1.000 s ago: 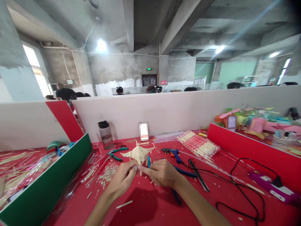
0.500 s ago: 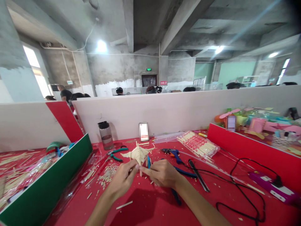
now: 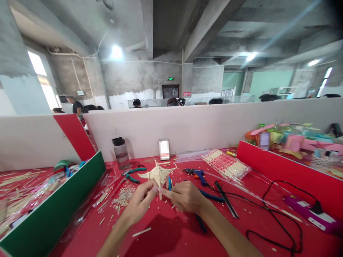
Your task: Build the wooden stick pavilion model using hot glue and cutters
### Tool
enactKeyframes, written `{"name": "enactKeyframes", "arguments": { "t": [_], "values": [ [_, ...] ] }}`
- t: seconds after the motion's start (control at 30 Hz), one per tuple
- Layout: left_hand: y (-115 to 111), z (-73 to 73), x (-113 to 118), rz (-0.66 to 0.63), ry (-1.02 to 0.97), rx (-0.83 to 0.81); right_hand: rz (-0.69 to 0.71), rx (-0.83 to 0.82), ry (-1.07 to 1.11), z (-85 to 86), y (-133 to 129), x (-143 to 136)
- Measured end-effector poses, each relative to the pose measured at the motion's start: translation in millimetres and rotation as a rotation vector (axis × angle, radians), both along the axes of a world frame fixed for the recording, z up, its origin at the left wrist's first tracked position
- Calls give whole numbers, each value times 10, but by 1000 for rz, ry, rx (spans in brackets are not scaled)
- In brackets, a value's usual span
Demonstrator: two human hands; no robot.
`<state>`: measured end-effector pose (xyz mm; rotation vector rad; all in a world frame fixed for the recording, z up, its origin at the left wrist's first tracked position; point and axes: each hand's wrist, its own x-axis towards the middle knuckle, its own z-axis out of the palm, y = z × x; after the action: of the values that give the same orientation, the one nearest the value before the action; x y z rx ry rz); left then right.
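A pale model built of thin wooden sticks (image 3: 158,174) stands at the middle of the red table (image 3: 166,239), its roof-like top spreading to both sides. My left hand (image 3: 146,196) is closed at the near left of the model, thumb and index finger pinched at its front post. From the right, my right hand (image 3: 184,196) reaches in with its index fingertip against the same post; the other fingers are curled. Whatever small piece may lie between the fingertips is too small to make out.
Green-handled pliers (image 3: 132,175) and wood scraps (image 3: 122,200) lie left; a bottle (image 3: 121,154) stands behind. To the right are a blue glue gun (image 3: 197,174), a cutter knife (image 3: 226,200), bundled sticks (image 3: 225,164), a cable and a purple power strip (image 3: 308,214).
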<state>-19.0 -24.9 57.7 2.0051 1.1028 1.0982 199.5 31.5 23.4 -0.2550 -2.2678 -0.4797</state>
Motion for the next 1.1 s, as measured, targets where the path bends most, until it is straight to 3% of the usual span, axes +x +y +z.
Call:
{"name": "enactKeyframes", "arguments": {
  "t": [0.2,0.37,0.5,0.6,0.67,0.83,1.1],
  "values": [
    [9,37,-40,57,32,33,13,-37,3,-50,18,1],
    [57,89,-235,237,122,127,-39,-136,42,-43,1,-20],
    [135,157,-503,469,462,176,-51,-228,95,-57,3,-37],
    [199,169,-699,720,743,25,-36,-266,93,-74,22,-45],
    [237,132,-806,804,860,-118,-11,-280,66,-83,35,-47],
    [300,-75,-957,772,970,-321,-30,-304,-18,-86,41,-39],
    [377,-296,-1016,726,979,-332,-98,-334,-50,-55,7,-46]
  ]
}}
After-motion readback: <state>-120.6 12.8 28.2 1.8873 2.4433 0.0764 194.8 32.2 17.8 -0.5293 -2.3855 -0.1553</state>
